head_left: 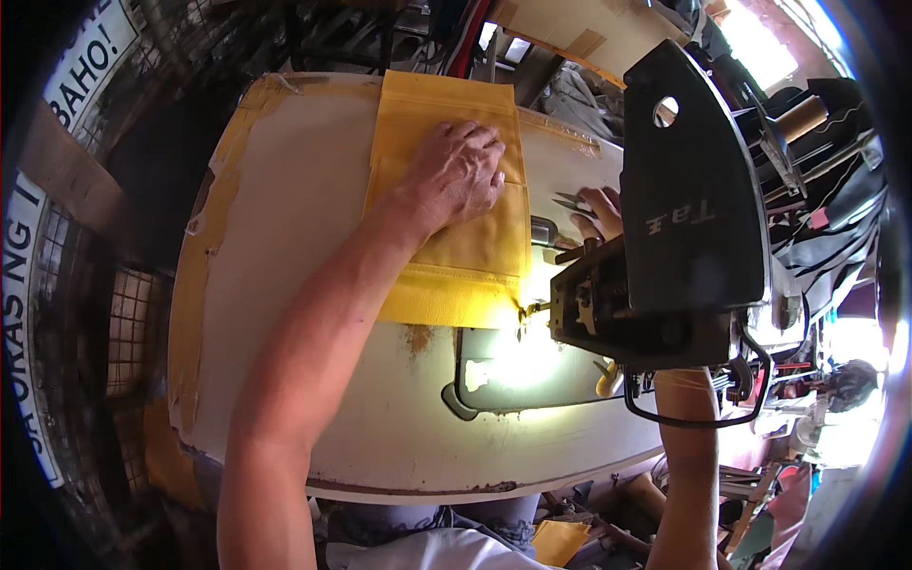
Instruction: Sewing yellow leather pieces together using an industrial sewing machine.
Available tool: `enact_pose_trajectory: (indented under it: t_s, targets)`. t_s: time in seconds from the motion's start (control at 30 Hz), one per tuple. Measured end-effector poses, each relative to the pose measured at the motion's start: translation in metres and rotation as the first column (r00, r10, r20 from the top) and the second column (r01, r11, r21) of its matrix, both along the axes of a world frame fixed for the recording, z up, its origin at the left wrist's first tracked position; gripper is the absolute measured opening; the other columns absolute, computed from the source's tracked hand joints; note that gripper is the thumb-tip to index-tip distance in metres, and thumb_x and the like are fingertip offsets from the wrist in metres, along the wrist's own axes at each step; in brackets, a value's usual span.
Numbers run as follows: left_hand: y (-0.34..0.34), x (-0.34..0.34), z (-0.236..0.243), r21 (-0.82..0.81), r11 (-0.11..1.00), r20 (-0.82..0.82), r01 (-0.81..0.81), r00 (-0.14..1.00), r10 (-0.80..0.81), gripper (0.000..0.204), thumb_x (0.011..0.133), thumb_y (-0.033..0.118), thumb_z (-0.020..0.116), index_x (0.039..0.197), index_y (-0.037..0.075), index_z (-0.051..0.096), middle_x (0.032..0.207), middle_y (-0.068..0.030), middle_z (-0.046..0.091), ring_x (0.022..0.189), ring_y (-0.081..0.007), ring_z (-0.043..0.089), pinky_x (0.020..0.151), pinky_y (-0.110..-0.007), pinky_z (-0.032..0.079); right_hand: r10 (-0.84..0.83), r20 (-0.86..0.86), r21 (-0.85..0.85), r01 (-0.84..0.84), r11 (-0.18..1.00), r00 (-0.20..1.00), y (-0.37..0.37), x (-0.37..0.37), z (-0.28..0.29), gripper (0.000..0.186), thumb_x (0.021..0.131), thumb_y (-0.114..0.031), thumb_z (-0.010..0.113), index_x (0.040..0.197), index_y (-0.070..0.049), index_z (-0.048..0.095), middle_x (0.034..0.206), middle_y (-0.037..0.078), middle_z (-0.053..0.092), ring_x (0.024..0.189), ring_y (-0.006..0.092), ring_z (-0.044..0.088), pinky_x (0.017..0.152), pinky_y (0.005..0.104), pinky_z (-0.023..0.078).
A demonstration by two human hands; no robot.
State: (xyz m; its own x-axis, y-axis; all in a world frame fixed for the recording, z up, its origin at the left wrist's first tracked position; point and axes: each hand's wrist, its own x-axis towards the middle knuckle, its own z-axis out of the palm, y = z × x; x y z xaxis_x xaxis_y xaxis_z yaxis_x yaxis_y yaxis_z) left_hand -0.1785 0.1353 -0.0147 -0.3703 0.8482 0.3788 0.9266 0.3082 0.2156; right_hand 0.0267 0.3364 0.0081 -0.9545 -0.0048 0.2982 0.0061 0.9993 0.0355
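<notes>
My left hand (458,166) rests on a yellow stitched panel (446,275) of leather-like material, fingers bent and fingertips on its upper part. The panel lies flat on the pale sewing table, its lower right edge at the needle area (524,313) of a black sewing machine (693,190), under a bright lamp glow. My right hand (597,211), partly hidden behind the machine, holds small pointed scissors (570,201) to the right of the panel. My right forearm passes under the machine head.
The table (228,285) has taped, worn edges. A thread cone (798,119) stands right of the machine. Wire grilles and signs are at left, bundled materials and boards behind, cluttered tools at right. Loose yellow pieces (560,541) lie below the front edge.
</notes>
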Motion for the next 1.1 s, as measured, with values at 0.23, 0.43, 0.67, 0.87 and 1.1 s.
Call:
enact_pose_trajectory:
  t_s: [0.23,0.43,0.67,0.87,1.1]
  targets:
    - [0.001,0.001,-0.003,-0.043,0.999,-0.001,-0.021,1.000,0.021,0.049,0.097,0.029,0.055,0.137,0.000,0.059,0.147,-0.0145,0.055,0.140,-0.0294,0.047,0.121,-0.041,0.031,0.245,-0.019,-0.033,-0.246,0.969,0.969,0.022,-0.067,-0.012,0.025,0.084,-0.009,0.076,0.105,-0.007,0.062,0.084,0.010,0.058,0.077,0.0329,0.063,0.067,0.0438,0.051]
    - [0.001,0.000,0.001,-0.069,0.997,-0.003,-0.020,1.000,0.020,0.049,0.098,0.031,0.053,0.137,0.001,0.059,0.147,-0.0139,0.055,0.141,-0.0286,0.046,0.122,-0.041,0.030,0.330,-0.198,0.001,-0.336,0.942,0.923,0.021,-0.076,-0.027,0.024,0.082,-0.007,0.078,0.103,-0.007,0.067,0.082,0.010,0.055,0.073,0.0310,0.060,0.065,0.0433,0.047]
    - [0.001,0.003,0.007,-0.131,0.990,0.010,-0.042,0.999,0.043,0.051,0.099,0.033,0.053,0.140,0.003,0.057,0.150,-0.0125,0.052,0.142,-0.0273,0.044,0.122,-0.041,0.029,0.389,-0.079,0.061,-0.385,0.921,0.918,0.016,-0.081,-0.007,0.021,0.082,-0.008,0.077,0.102,-0.008,0.067,0.080,0.009,0.054,0.068,0.0305,0.060,0.061,0.0432,0.048]
    - [0.006,-0.008,-0.012,-0.135,0.986,0.008,-0.097,0.995,0.099,0.050,0.099,0.033,0.050,0.140,0.004,0.057,0.152,-0.0111,0.050,0.144,-0.0263,0.042,0.122,-0.043,0.029,0.182,-0.041,-0.079,-0.185,0.980,0.982,0.003,-0.045,-0.009,0.016,0.087,-0.005,0.069,0.102,-0.008,0.064,0.086,0.012,0.058,0.072,0.0358,0.062,0.062,0.0437,0.050]
    - [-0.101,-0.106,0.001,-0.265,0.922,-0.110,-0.282,0.959,0.262,0.034,0.096,0.016,0.053,0.127,0.006,0.062,0.129,-0.0150,0.062,0.122,-0.0317,0.058,0.105,-0.044,0.046,-0.479,-0.017,-0.319,0.449,0.835,0.878,-0.092,0.180,-0.009,0.032,0.092,-0.001,0.062,0.124,-0.006,0.065,0.103,0.020,0.064,0.082,0.0422,0.063,0.073,0.0471,0.053]
